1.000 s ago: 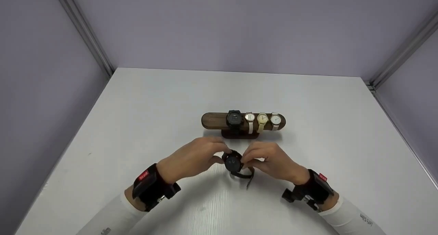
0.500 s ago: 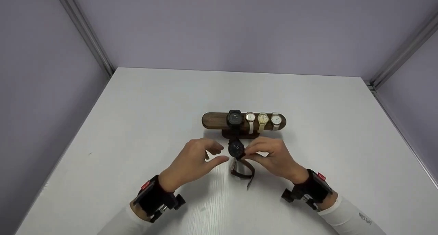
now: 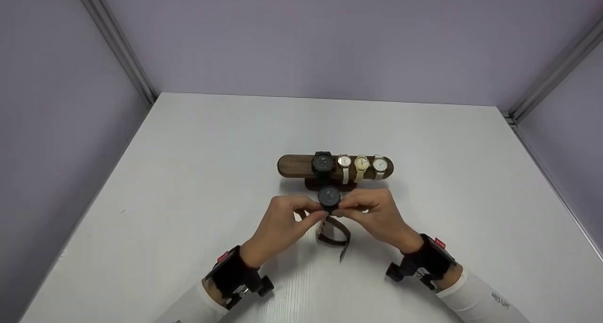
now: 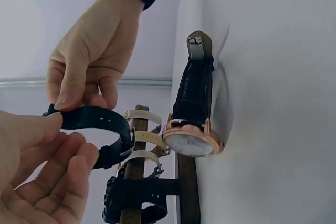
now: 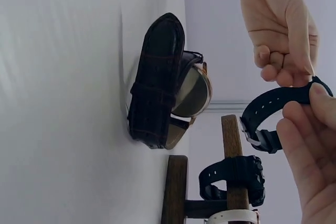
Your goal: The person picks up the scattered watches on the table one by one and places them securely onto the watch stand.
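just near of the wooden watch stand (image 3: 301,166), left hand (image 3: 282,226) and right hand (image 3: 377,217) both pinch a black watch (image 3: 329,197) above the counter (image 3: 188,172). a brown-strapped watch (image 3: 335,236) lies below it. wide bare counter runs left and right to the edges.

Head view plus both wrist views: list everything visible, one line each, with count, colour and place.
black watch: 1, black, held up between both hands, before the stand
brown-strap watch: 1, dark brown, rose-gold case, on the table under the hands
watch stand: 1, dark wood, table centre
watches on stand: 4; black, white, cream, white
table: 1, white
left hand: pinches black watch
right hand: pinches black watch
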